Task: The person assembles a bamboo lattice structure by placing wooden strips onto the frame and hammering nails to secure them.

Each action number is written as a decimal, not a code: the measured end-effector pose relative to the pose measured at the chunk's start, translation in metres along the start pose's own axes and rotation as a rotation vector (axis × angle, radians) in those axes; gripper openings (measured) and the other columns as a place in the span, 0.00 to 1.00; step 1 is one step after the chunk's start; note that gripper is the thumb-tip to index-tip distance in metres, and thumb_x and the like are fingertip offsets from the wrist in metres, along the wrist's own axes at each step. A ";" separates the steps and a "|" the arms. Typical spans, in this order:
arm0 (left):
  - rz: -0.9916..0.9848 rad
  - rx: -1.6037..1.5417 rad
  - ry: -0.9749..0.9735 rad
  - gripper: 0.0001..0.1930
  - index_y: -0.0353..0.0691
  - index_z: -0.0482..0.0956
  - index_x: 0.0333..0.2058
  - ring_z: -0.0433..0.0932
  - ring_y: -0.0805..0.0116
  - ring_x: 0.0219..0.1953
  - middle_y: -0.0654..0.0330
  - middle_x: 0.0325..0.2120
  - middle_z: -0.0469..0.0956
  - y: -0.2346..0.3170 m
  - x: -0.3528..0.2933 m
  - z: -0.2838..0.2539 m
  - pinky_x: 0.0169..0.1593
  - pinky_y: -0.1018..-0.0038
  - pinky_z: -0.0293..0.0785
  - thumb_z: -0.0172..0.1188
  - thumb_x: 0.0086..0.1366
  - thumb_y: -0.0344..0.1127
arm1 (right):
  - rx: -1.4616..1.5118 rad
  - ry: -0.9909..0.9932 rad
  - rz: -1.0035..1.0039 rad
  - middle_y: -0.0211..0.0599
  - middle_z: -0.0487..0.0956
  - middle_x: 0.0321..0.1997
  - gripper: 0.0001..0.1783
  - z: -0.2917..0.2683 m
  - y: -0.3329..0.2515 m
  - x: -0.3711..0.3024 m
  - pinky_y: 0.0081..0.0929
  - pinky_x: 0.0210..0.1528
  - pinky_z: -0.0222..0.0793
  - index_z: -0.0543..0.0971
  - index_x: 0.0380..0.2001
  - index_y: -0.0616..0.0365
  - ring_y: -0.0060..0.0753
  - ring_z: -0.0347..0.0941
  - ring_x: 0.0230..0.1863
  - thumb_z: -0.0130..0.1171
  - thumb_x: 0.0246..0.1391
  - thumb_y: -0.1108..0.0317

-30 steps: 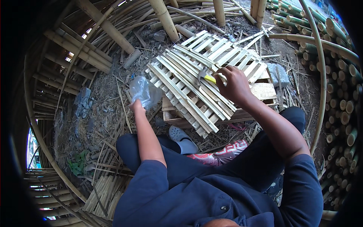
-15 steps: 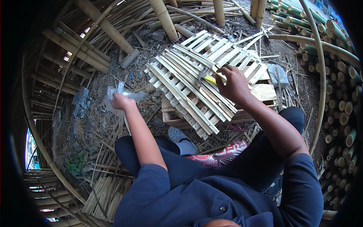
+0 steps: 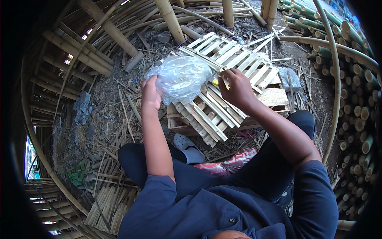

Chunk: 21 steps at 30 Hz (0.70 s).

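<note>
My left hand is closed on the edge of a clear plastic bag, which spreads, crumpled, over the far left part of a slatted bamboo panel. Beyond the panel's middle, my right hand hovers with its fingers bent into a pinch; whatever they hold is too small to make out. Beside those fingertips, a short piece of a hammer's yellow handle shows, while the bag hides its head. Split bamboo strips lie across the panel, which rests on a wooden crate.
Cut bamboo poles are stacked at the right. A grey block lies beside the crate. Bent bamboo poles and upright posts surround me. Bundled strips lie at the lower left, and a red-and-white sack lies between my legs.
My left hand has swung right and away from me, bringing the plastic bag from over the ground onto the panel. The bag has spread and covers the hammer's head. My right hand has shifted slightly left.
</note>
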<state>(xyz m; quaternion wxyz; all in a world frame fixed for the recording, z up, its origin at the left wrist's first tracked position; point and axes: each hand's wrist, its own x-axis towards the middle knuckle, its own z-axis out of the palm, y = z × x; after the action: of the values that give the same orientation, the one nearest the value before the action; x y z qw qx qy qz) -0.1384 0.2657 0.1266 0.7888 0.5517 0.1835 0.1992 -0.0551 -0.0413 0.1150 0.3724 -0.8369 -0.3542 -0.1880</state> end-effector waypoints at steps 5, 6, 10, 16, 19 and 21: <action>0.126 0.394 0.105 0.18 0.31 0.81 0.52 0.84 0.62 0.46 0.53 0.46 0.85 -0.010 -0.001 0.007 0.52 0.66 0.79 0.63 0.68 0.35 | 0.048 -0.055 0.033 0.49 0.83 0.37 0.07 0.008 -0.001 0.000 0.44 0.44 0.79 0.84 0.38 0.63 0.53 0.82 0.39 0.64 0.58 0.71; 0.134 0.537 0.093 0.18 0.31 0.81 0.52 0.85 0.62 0.45 0.53 0.45 0.85 -0.009 -0.002 0.008 0.52 0.67 0.79 0.64 0.67 0.34 | 0.093 -0.090 0.010 0.49 0.84 0.37 0.07 0.010 -0.001 0.002 0.43 0.44 0.79 0.84 0.38 0.63 0.53 0.82 0.39 0.63 0.59 0.71; -0.049 0.126 0.004 0.15 0.32 0.82 0.48 0.85 0.64 0.40 0.56 0.40 0.85 -0.004 -0.009 0.012 0.45 0.67 0.80 0.67 0.68 0.36 | 0.307 -0.242 -0.104 0.50 0.85 0.41 0.09 0.025 0.004 0.008 0.42 0.49 0.80 0.84 0.42 0.63 0.53 0.84 0.42 0.62 0.59 0.73; -0.105 0.152 -0.059 0.20 0.32 0.78 0.52 0.85 0.64 0.42 0.55 0.43 0.83 0.007 -0.021 0.024 0.42 0.69 0.80 0.66 0.69 0.40 | 0.238 -0.512 -0.131 0.47 0.84 0.40 0.14 0.044 -0.010 -0.001 0.46 0.54 0.75 0.85 0.48 0.57 0.51 0.76 0.56 0.65 0.59 0.67; -0.105 0.385 0.019 0.25 0.31 0.76 0.54 0.84 0.61 0.45 0.52 0.47 0.82 0.015 -0.031 0.033 0.45 0.69 0.81 0.70 0.65 0.41 | 0.132 -0.628 -0.431 0.45 0.83 0.42 0.13 0.056 0.011 0.000 0.41 0.53 0.76 0.87 0.45 0.50 0.47 0.76 0.55 0.66 0.56 0.65; -0.029 0.602 -0.068 0.29 0.31 0.76 0.57 0.83 0.62 0.47 0.53 0.48 0.82 0.003 -0.024 0.027 0.50 0.68 0.79 0.73 0.62 0.42 | 0.198 -0.601 -0.400 0.39 0.84 0.38 0.10 0.062 0.011 -0.002 0.42 0.51 0.75 0.86 0.38 0.54 0.47 0.76 0.51 0.68 0.52 0.66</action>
<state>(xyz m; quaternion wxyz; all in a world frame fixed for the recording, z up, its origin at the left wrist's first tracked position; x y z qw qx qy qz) -0.1448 0.2325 0.1396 0.5981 0.7645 0.2159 0.1060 -0.0456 -0.0007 0.0683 0.2868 -0.7291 -0.6206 0.0323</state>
